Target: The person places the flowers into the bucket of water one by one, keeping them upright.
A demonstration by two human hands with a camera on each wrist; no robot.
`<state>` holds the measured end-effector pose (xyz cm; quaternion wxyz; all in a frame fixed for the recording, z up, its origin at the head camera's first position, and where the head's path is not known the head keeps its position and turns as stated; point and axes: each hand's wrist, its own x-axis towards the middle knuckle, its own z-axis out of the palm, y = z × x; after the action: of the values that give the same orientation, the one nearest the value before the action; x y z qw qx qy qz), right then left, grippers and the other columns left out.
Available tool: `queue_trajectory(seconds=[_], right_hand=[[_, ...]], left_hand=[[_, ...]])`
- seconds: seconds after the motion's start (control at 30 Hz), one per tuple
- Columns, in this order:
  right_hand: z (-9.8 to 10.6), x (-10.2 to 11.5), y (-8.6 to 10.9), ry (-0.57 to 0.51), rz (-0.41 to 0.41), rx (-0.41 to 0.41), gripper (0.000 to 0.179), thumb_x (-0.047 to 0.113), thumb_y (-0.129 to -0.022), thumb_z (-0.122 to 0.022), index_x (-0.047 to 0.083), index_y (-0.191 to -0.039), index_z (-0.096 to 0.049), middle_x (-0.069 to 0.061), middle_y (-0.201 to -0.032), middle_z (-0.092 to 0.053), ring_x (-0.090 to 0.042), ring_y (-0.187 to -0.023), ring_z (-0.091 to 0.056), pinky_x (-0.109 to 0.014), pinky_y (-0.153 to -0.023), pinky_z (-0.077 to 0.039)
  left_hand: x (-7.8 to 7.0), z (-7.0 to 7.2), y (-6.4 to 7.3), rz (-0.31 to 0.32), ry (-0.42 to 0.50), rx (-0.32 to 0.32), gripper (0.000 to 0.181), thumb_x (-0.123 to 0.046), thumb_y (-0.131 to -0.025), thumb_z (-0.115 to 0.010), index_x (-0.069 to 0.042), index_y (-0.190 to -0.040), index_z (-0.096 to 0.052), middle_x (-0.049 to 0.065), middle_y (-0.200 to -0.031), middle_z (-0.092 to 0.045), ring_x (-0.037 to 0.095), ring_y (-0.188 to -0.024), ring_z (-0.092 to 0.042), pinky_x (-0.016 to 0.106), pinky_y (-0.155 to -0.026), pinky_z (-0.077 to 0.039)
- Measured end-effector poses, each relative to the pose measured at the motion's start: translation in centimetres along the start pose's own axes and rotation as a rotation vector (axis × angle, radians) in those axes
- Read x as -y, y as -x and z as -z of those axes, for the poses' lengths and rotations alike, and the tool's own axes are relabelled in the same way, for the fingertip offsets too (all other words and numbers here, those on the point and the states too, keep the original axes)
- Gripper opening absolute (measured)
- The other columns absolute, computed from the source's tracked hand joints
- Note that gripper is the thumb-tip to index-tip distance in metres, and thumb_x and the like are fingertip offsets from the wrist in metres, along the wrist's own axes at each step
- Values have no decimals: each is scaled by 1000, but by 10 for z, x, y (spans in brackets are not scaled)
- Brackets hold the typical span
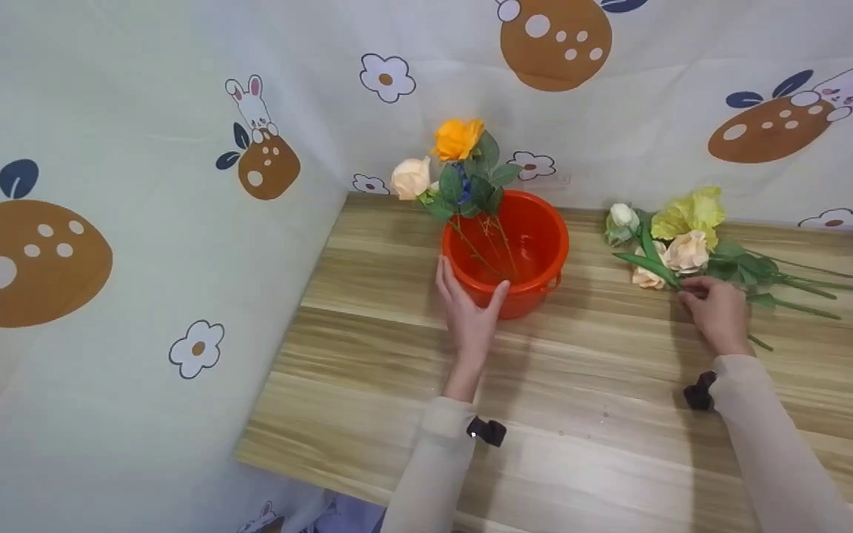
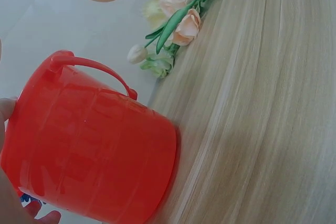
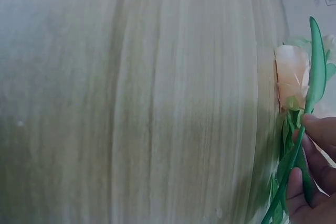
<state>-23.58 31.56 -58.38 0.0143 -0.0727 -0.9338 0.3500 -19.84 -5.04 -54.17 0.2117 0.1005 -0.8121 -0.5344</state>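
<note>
A red bucket (image 1: pixel 521 302) stands on the table with an orange rose (image 1: pixel 459 139) and a pale peach rose (image 1: pixel 411 178) leaning in it, their stems inside. My left hand (image 1: pixel 470 317) rests against the bucket's near left side, fingers fairly straight along the wall and thumb by the rim. To the right, my right hand (image 1: pixel 720 315) pinches the green stem of a white tulip (image 2: pixel 137 54) between thumb and fingers. The tulip's long green leaf (image 3: pixel 318 69) lies over peach roses (image 1: pixel 687 252) beneath it.
Yellow-green flowers (image 1: pixel 693 215) and several green stems (image 1: pixel 811 285) lie at the table's back right. The wooden table (image 1: pixel 367 385) meets a patterned cloth wall (image 1: pixel 441 81) behind. The bucket's handle (image 2: pixel 100 66) hangs at its side.
</note>
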Motion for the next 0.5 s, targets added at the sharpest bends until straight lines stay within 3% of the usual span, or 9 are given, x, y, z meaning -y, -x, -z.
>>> queue_trajectory(seconds=[0.13, 0.5], right_hand=[[0, 1, -1, 16, 8, 8, 25, 13, -95, -66, 0, -116, -71, -23, -105, -73, 1, -73, -52, -16, -63, -41], [5, 8, 2, 14, 41, -50, 20, 11, -96, -63, 1, -111, -73, -22, -96, -72, -10, -71, -54, -17, -59, -39]], left_hand=[[-1, 0, 0, 0, 6, -2, 105, -40, -81, -81, -3, -157, -20, 13, -163, -22, 31, -149, -31, 46, -121, -32], [-2, 0, 1, -4, 6, -14, 103, -39, -81, -81, -2, -157, -21, 14, -162, -23, 31, -148, -32, 46, -120, -33]])
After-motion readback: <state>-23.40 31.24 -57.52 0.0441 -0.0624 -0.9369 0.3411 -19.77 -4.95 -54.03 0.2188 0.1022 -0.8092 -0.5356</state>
